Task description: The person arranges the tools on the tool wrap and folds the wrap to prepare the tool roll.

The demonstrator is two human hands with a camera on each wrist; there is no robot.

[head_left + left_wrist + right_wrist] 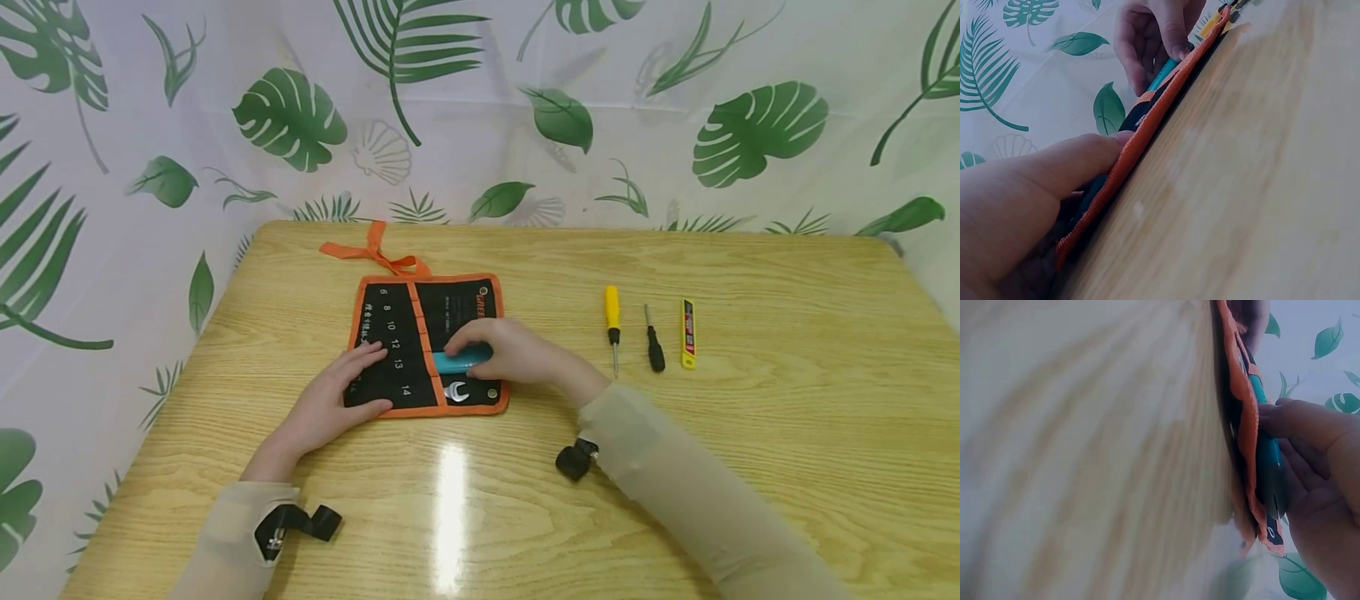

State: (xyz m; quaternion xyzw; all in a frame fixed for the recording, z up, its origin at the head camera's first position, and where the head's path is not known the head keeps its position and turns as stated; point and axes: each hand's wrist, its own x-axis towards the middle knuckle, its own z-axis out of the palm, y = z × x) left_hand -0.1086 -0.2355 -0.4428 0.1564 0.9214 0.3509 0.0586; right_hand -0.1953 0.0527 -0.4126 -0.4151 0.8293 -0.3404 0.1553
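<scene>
A black tool pouch (377, 372) with orange trim lies unfolded on the table, with size numbers printed along its left panel. My left hand (330, 404) rests on its left side, fingers spread over the fabric and thumb (1079, 162) at the near edge. With thumb and fingers, my right hand (517, 354) pinches a smooth teal tool (453, 362) with a dark end (1272, 490). The teal tool's left end is tucked under the orange pocket band; its exact kind is unclear. Just below it, an open-end wrench (456, 392) sticks out of a neighbouring pocket.
Right of the pouch lie a yellow-handled screwdriver (612, 321), a black-handled screwdriver (655, 346) and a flat yellow item (687, 333) with a red and black label. An orange tie strap (375, 246) trails behind the pouch. Leaf-patterned cloth (450, 167) hangs at the table's back edge.
</scene>
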